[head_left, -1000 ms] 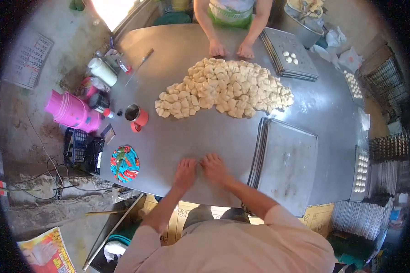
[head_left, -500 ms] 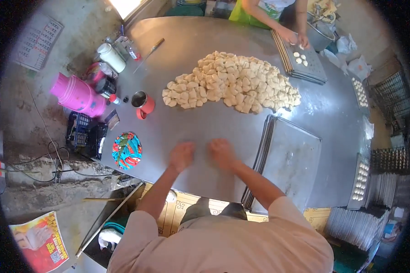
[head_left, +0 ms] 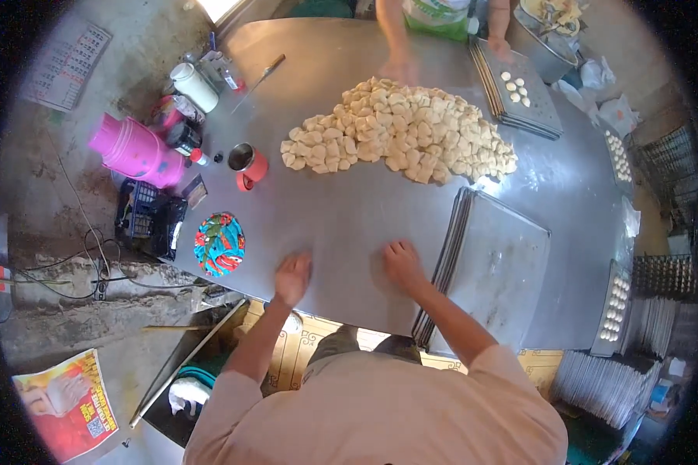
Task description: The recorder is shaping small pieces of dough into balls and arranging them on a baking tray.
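I watched the left hand (head_left: 291, 279) and right hand (head_left: 404, 266) half-curled over the table (head_left: 341, 213); anything held, I couldn't tell. Dough (head_left: 403, 128) lay beyond the fingers (head_left: 396, 249).

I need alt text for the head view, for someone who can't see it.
A person's left hand and right hand are apart over a grey table, before a large heap of pale dough pieces. Stacked trays lie beside the right hand; across the table, a co-worker's hand is at another tray stack.

A window (head_left: 219, 8) glares at eleven o'clock. The stained wall (head_left: 149, 43) carries a calendar (head_left: 70, 66) at ten; patterned floor (head_left: 288, 356) shows at seven.
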A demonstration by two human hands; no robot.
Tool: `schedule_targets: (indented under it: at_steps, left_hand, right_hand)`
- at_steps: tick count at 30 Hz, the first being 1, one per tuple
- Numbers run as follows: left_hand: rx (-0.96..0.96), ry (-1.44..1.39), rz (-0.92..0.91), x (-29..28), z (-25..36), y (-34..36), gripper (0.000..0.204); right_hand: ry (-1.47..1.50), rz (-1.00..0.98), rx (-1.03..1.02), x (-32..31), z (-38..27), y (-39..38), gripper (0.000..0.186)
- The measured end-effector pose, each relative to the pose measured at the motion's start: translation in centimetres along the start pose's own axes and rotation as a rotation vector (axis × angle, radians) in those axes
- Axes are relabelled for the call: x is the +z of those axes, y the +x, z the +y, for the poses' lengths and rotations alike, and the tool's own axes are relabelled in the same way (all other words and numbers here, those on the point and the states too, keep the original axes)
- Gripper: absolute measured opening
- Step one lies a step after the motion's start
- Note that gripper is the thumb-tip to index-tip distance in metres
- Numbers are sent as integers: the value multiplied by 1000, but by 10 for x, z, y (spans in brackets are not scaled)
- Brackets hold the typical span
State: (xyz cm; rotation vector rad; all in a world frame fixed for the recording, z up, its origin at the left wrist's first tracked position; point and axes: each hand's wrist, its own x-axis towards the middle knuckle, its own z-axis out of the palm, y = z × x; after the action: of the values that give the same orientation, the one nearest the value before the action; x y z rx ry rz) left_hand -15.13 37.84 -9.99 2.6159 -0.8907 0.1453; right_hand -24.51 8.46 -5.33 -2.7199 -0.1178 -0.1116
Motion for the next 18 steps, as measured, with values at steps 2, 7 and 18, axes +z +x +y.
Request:
schedule_targets:
  at_steps: [2,7,18]
  left_hand:
    - [-72,-16,-10,-10,15,-6,17]
    - [149,68,-40,-14,62,37,30]
    - [-168,-412,-274,-46,95,64,37]
  right_hand:
    - [-70,-144,153,-3,-5,-9,25]
    - [-7,28,-392,15,-5,1,26]
    - [593,135,66,-45,57,-41,26]
